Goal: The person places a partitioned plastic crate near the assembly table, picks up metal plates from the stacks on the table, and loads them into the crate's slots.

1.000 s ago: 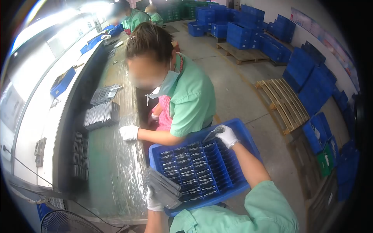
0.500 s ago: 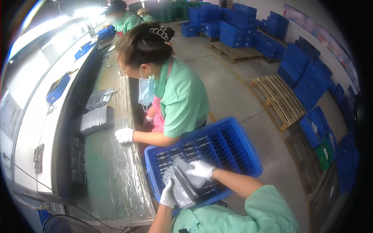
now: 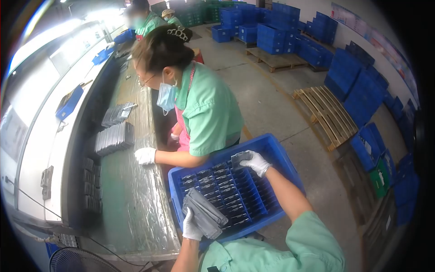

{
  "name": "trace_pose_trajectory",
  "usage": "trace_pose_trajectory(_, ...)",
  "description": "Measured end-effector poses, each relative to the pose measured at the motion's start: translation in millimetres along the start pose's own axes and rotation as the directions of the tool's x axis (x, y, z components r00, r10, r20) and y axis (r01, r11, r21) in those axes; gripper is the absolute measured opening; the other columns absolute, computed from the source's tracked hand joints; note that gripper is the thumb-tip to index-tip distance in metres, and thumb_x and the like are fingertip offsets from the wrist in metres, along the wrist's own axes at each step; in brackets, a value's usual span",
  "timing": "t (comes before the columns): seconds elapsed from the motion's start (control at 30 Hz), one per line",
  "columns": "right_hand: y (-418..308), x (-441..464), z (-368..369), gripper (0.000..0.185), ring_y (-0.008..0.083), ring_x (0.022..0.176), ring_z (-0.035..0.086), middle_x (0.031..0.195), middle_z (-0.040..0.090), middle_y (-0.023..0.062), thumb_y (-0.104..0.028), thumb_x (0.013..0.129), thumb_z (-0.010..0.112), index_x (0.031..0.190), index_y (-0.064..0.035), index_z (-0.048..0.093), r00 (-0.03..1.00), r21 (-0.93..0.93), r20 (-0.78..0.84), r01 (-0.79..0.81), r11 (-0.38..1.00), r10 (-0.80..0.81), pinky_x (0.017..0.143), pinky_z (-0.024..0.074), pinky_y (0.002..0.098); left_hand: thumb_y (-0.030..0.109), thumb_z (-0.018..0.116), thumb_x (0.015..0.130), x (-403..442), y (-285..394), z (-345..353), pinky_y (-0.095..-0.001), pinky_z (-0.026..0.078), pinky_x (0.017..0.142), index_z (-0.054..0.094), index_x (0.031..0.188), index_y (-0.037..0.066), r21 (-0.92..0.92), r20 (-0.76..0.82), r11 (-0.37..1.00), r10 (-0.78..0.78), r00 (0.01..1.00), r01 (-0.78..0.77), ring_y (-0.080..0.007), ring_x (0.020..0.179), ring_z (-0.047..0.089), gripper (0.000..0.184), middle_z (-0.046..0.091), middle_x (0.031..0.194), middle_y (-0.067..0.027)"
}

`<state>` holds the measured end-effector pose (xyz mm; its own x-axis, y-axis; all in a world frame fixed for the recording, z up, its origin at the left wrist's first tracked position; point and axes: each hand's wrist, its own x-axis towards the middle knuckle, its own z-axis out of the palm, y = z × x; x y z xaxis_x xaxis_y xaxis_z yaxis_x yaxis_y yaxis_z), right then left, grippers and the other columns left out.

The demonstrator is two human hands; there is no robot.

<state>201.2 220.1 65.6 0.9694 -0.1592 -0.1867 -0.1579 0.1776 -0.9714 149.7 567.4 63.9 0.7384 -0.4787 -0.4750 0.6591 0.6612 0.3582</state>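
Observation:
My left hand [image 3: 192, 225], in a white glove, is closed around a small stack of flat grey metal plates [image 3: 204, 213] over the near left part of a blue crate [image 3: 283, 165]. Near the crate's far side, my gloved right hand [image 3: 256, 163] pinches a single grey plate [image 3: 239, 160] at the top of a slotted column. Rows of dark plates [image 3: 222, 181] stand on edge in the crate's divided columns. The columns on the right show bare blue slots. The lower edge of the plate in my right hand is hidden among the slots.
A co-worker [image 3: 210, 109] in green stands close beyond the crate, a gloved hand on the film-covered bench [image 3: 149, 213]. Plate stacks [image 3: 114, 138] line the bench. A wooden pallet [image 3: 324, 115] and blue crates [image 3: 358, 90] are at right; a fan [image 3: 81, 260] is at lower left.
My right hand has moved away from the stack, up to the crate's far side, with one plate. My left hand keeps the stack, slightly shifted left. The co-worker's head has leaned left.

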Motion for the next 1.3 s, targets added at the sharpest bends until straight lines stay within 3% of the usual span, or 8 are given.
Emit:
trace_pose_trajectory(0.3,19,4,14,0.030,0.0124,0.089,0.059,0.097,0.063,0.0033,0.007,0.074,0.065,0.099,-0.0051,0.057,0.997,-0.147,-0.065,-0.040,0.988,0.031,0.081,0.0492,0.0277,0.039,0.063,0.084,1,-7,-5,-0.0457,0.042,0.095,0.050,0.123,0.007,0.019,0.002,0.999,-0.030,1.000,0.030,-0.0287,0.108,0.055,0.053,0.058,0.117,-0.0109)
trace_pose_trajectory(0.43,29,5,2,0.057,0.0165,0.095,0.059,0.112,0.059,0.0104,-0.011,0.068,0.078,0.118,-0.0037,0.051,0.880,-0.547,-0.100,0.341,0.764,-0.465,0.083,0.0490,0.0301,0.039,0.063,0.084,3,-8,-2,-0.0460,0.042,0.096,0.050,0.123,0.007,0.022,0.003,0.999,-0.025,1.000,0.025,-0.0291,0.109,0.054,0.053,0.057,0.118,-0.0111)
trace_pose_trajectory(0.6,-47,-53,94,0.058,0.0171,0.093,0.059,0.104,0.061,0.0127,-0.027,0.075,0.073,0.122,-0.0019,0.050,0.954,-0.275,0.188,-0.176,0.945,0.232,0.081,0.0481,0.0301,0.041,0.063,0.083,4,-11,17,-0.0472,0.042,0.095,0.054,0.121,0.010,0.075,0.020,0.986,-0.150,0.988,0.148,-0.0286,0.107,0.056,0.050,0.060,0.116,-0.0099)
trace_pose_trajectory(0.67,-34,-63,115,0.053,0.0198,0.088,0.060,0.096,0.063,0.0123,-0.028,0.080,0.067,0.122,-0.0012,0.050,0.935,-0.483,0.269,-0.078,0.872,0.232,0.076,0.0484,0.0318,0.041,0.063,0.083,6,-16,25,-0.0475,0.042,0.095,0.054,0.121,0.010,0.097,0.037,0.982,-0.168,0.985,0.164,-0.0287,0.107,0.056,0.050,0.060,0.116,-0.0099)
trace_pose_trajectory(0.7,15,-48,108,0.045,0.0232,0.084,0.060,0.092,0.063,0.0131,-0.026,0.080,0.063,0.116,-0.0012,0.052,0.950,-0.556,0.314,0.182,0.811,0.002,0.074,0.0479,0.0345,0.039,0.064,0.082,6,-17,26,-0.0475,0.042,0.095,0.055,0.120,0.010,0.101,0.015,0.978,-0.185,0.983,0.182,-0.0287,0.107,0.056,0.048,0.060,0.115,-0.0096)
trace_pose_trajectory(0.8,-5,-44,84,0.036,0.0255,0.082,0.060,0.091,0.063,0.0144,-0.022,0.079,0.061,0.108,-0.0016,0.054,0.957,-0.728,0.276,0.147,0.669,0.091,0.074,0.0476,0.0358,0.037,0.065,0.082,10,-21,17,-0.0471,0.044,0.093,0.056,0.118,0.009,0.082,0.000,0.983,-0.164,0.986,0.163,-0.0285,0.105,0.058,0.047,0.061,0.113,-0.0100)
trace_pose_trajectory(0.93,-57,-55,30,0.034,0.0095,0.082,0.057,0.097,0.059,0.0045,-0.013,0.086,0.060,0.117,-0.0072,0.046,0.997,-0.376,0.082,0.031,0.926,0.000,0.056,0.0485,0.0244,0.040,0.065,0.080,11,-14,-1,-0.0477,0.047,0.089,0.057,0.114,0.004,0.016,0.059,0.987,-0.163,0.985,0.162,-0.0300,0.098,0.061,0.050,0.063,0.106,-0.0137)
trace_pose_trajectory(1.3,-39,-30,-19,0.028,0.0125,0.101,0.056,0.106,0.060,0.0030,0.005,0.086,0.054,0.112,-0.0045,0.054,0.965,-0.068,0.039,0.261,0.963,-0.259,0.092,0.0429,0.0265,0.039,0.062,0.083,7,-12,-6,-0.0475,0.045,0.091,0.058,0.112,0.006,0.063,-0.008,0.988,-0.140,0.990,0.140,-0.0296,0.099,0.060,0.044,0.063,0.107,-0.0130)
